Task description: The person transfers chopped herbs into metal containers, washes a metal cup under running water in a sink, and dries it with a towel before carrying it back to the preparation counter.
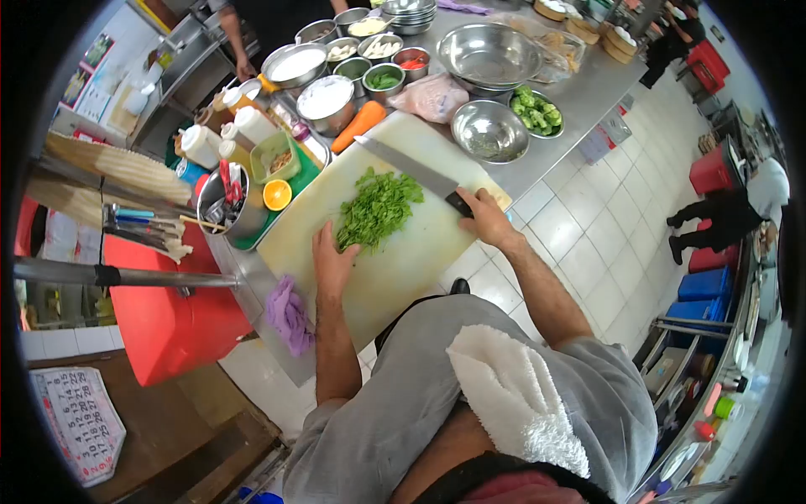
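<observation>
The two hands are well apart. The right hand (487,220) is closed round the black handle of a long steel knife (409,166), covering part of the grip. The left hand (334,262), loosely curled, touches the near-left edge of the chopped leafy green herbs (378,207); what its fingertips press on is hard to make out. Both hands are over a pale, stained cutting board (424,239). Beyond them lie an orange carrot (358,126) and a shiny steel bowl (489,132); a person (285,21) farther off is cut off by the frame.
</observation>
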Demonstrator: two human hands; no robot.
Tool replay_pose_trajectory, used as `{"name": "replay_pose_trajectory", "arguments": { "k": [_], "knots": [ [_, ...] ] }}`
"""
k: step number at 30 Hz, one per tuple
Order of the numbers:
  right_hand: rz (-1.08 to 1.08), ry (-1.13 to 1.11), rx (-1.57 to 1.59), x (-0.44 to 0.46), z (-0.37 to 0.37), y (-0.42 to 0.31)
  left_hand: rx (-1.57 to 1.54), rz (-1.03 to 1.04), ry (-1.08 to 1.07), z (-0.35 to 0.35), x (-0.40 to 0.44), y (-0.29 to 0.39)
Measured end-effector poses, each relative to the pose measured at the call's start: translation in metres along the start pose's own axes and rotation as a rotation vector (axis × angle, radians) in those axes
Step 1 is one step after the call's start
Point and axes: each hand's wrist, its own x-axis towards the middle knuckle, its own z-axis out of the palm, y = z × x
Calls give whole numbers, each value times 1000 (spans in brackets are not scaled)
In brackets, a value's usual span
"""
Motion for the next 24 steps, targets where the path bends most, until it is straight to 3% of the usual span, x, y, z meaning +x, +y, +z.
{"name": "replay_pose_trajectory", "arguments": {
  "k": [1,3,7,8,9,12,18,22,24],
  "knots": [
    [-38,-67,105,4,3,8,-2,13,-1,5,10,-5],
    [-76,-33,6,-9,-1,-5,-71,78,-40,12,18,-20],
    [-67,23,330,-30,-22,-14,-145,34,-40,12,15,-4],
    [-52,26,431,-38,-23,-15,-24,175,39,5,10,7],
    [-61,6,430,-44,-22,-13,99,317,116,1,9,12],
    [2,74,363,-66,-20,-6,-27,307,280,4,12,1],
    [61,21,262,-80,-3,-24,10,275,290,34,21,4],
    [-15,20,248,-76,-6,-36,63,266,285,41,14,22],
    [34,25,55,-66,-12,-39,99,317,325,35,10,24]
  ]
}}
